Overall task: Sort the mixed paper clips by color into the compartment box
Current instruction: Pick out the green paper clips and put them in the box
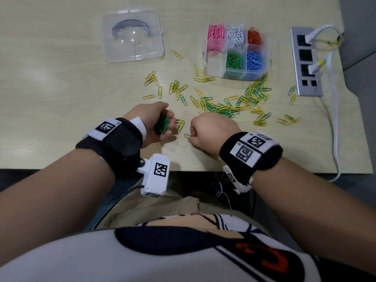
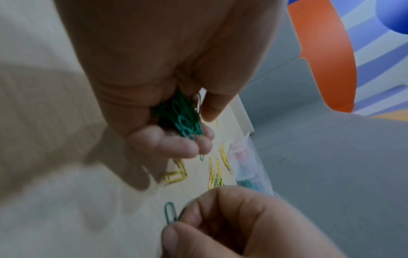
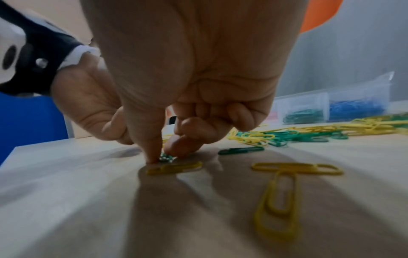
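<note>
**Green clips gathered in my left palm, one more pinched by my right**

Lid [image 1: 133,35] of clear plastic lies far ahead of my left hand [image 1: 154,123], flat on the wooden table [image 1: 50,88]. My left hand is cupped, fingers curled round a bunch of green clips [image 2: 183,118] that fills the palm. Just past its fingertips sit a few yellow clips [image 1: 180,124].

Between my hands a single green clip [image 2: 170,213] lies on the table, and my right hand [image 1: 211,131], the other fingers curled in, pinches one end of it between thumb and forefinger.

Ahead of my right hand stretches the mixed scatter of yellow and green clips [image 1: 234,104], reaching up to the compartment box [image 1: 215,66]. Its cells hold pink, white and orange clips in the far row, green and blue in the near row; the near-left cell looks empty.

Farther right of the box, a grey power strip [image 1: 306,62] with white plugs lies beside the table's edge.
</note>
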The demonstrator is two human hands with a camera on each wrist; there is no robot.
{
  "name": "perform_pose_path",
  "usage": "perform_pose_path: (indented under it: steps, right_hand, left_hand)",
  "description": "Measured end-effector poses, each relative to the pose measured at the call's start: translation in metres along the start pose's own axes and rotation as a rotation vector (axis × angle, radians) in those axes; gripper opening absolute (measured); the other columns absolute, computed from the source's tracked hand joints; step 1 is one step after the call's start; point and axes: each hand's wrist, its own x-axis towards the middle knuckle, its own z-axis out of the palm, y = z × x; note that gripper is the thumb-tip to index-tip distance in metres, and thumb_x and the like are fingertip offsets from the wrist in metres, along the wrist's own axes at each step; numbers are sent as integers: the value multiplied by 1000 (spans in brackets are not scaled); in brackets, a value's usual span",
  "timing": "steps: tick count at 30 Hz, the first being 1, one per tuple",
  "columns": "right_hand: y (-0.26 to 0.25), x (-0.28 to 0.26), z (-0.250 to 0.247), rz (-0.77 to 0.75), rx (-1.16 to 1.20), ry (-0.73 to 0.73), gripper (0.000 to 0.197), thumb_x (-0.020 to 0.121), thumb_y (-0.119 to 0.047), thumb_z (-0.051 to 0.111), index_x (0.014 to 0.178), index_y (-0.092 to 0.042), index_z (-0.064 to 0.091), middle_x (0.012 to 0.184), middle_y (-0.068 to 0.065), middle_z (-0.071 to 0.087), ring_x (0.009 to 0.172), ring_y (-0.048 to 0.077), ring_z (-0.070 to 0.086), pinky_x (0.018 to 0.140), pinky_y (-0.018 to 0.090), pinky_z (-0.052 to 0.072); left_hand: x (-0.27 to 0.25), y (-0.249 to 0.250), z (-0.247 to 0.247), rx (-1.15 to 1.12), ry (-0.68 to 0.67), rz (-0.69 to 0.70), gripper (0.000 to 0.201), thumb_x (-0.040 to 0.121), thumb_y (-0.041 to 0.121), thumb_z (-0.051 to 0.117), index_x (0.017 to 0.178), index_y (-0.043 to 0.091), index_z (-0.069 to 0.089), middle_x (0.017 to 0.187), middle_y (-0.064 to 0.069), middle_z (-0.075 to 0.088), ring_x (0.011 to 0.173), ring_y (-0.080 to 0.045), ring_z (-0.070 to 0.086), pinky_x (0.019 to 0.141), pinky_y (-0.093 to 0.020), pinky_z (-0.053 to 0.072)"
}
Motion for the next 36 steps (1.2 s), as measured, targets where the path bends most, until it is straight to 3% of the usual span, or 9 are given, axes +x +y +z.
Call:
perform_pose_path:
  steps: [3,8,11,14,18,24,27,33,36]
  right_hand:
    - [-2,1,-5,19,-3,-1,16,88,-29,52,91,-17,63,89,2,61,82,25,59,65,31,47]
    - [-11,3,-24,5,415,190,10,88,-33,62,81,-27,64,76,-10,64,75,8,58,70,30,48]
    - [-20,9,-31,-6,548,262,13,90,-29,59,84,-24,69,77,-8,69,71,5,60,73,28,49]
    - [-11,29,-31,140,377,359,20,94,-29,50,90,-19,67,89,-1,67,81,17,60,74,33,50]
    - [-8,52,-29,185,104,215,20,95,-25,50,101,-13,65,100,6,63,87,27,58,67,32,41]
    - [-18,52,-33,189,-26,76,9,91,-21,51,87,-14,51,74,1,43,74,25,47,61,31,34]
    - [-15,43,-33,181,-54,87,11,90,-23,50,85,-14,48,79,3,43,72,25,44,62,32,32]
    - [-18,15,-30,-47,292,258,14,93,-31,52,91,-21,63,88,-3,50,86,22,54,71,33,41]
    - [2,5,-30,32,419,368,13,92,-27,54,86,-20,64,85,-3,58,82,15,52,73,31,41]
  left_hand:
    - [-2,-1,1,83,-26,-15,38,102,34,35,74,14,52,51,-3,54,50,-17,53,45,-18,46]
    - [-2,-1,6,43,-44,5,41,101,40,39,90,5,57,64,-11,57,58,-24,59,47,-23,52]
    - [-1,-1,7,-30,-69,-12,30,100,34,44,96,9,58,64,-7,57,59,-20,57,45,-21,51]
    - [2,0,2,-43,-59,-27,34,102,35,38,78,15,51,57,-2,53,49,-13,53,43,-17,47]
    - [-1,2,-4,-34,-43,-21,36,102,34,38,74,15,50,59,-4,51,47,-14,51,43,-18,47]
    - [-3,7,-6,-8,-20,-6,37,103,33,35,79,11,52,58,-6,52,46,-16,52,47,-20,49]
    - [0,9,-1,0,-19,-6,39,103,35,35,83,8,55,60,-7,52,55,-19,53,59,-27,48]
    - [1,12,17,21,-47,24,27,98,31,48,93,8,59,76,-12,59,63,-26,61,50,-27,52]
    - [0,13,25,33,-96,1,28,100,31,45,82,13,55,61,-5,57,60,-20,61,43,-19,48]
